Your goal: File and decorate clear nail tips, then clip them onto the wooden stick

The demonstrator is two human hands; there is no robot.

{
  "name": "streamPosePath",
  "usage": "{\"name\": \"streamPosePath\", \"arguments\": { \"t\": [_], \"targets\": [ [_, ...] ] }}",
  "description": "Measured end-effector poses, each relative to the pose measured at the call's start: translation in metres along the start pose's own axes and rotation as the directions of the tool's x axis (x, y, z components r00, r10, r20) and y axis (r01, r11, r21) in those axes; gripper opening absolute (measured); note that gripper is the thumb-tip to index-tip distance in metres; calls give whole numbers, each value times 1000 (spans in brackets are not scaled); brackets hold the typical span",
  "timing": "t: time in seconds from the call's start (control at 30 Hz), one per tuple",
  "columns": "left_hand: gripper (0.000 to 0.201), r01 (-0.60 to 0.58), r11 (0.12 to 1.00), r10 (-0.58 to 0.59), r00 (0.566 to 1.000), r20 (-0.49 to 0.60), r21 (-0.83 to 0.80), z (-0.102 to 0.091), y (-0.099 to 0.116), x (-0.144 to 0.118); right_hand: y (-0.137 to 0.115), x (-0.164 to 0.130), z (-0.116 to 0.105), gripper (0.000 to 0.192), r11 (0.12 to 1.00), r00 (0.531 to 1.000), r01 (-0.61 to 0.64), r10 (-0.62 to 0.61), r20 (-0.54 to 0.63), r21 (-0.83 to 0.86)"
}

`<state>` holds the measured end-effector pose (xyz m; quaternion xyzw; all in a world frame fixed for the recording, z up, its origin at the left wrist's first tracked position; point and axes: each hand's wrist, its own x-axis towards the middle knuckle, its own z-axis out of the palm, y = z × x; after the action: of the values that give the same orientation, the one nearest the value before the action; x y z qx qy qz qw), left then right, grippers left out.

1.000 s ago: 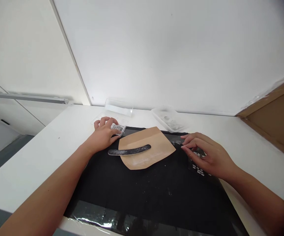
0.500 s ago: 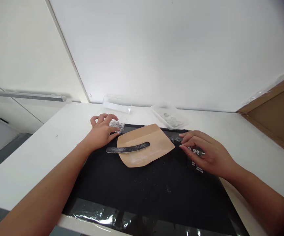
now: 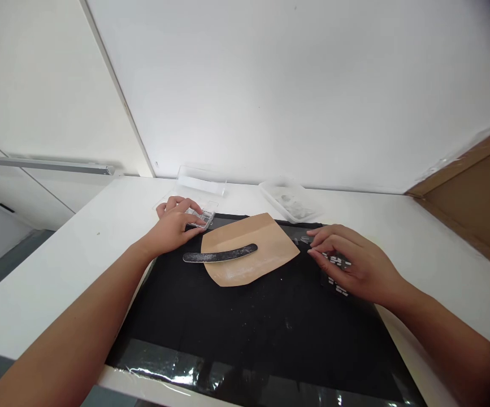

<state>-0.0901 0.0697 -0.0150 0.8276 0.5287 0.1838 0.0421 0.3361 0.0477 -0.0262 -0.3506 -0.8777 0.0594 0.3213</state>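
At ten o'clock from the tan, many-sided flat sheet [image 3: 240,274], the left hand [image 3: 170,228] curls over a clear plastic compartment box [image 3: 207,216]; its grip is unclear. At three o'clock, the right hand [image 3: 361,263] has fingertips almost meeting, contents indiscernible, beside small pale strips [image 3: 341,291]. Seemingly mid-handling, the next move calls for fine fingertip control.
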Motion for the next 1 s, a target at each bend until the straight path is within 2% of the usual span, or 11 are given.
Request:
{"name": "streamPosePath", "arguments": {
  "t": [0.6, 1.0],
  "targets": [
    [14, 65, 996, -61, 997, 53, -61, -8, -2, 0, 3, -2, 0, 6, 1000, 1000, 1, -1, 17, -9],
    [22, 48, 998, -48, 999, 23, -38, -9, -3, 0, 4, -1, -1, 6, 1000, 1000, -7, 7, 22, 4]
  ]
}}
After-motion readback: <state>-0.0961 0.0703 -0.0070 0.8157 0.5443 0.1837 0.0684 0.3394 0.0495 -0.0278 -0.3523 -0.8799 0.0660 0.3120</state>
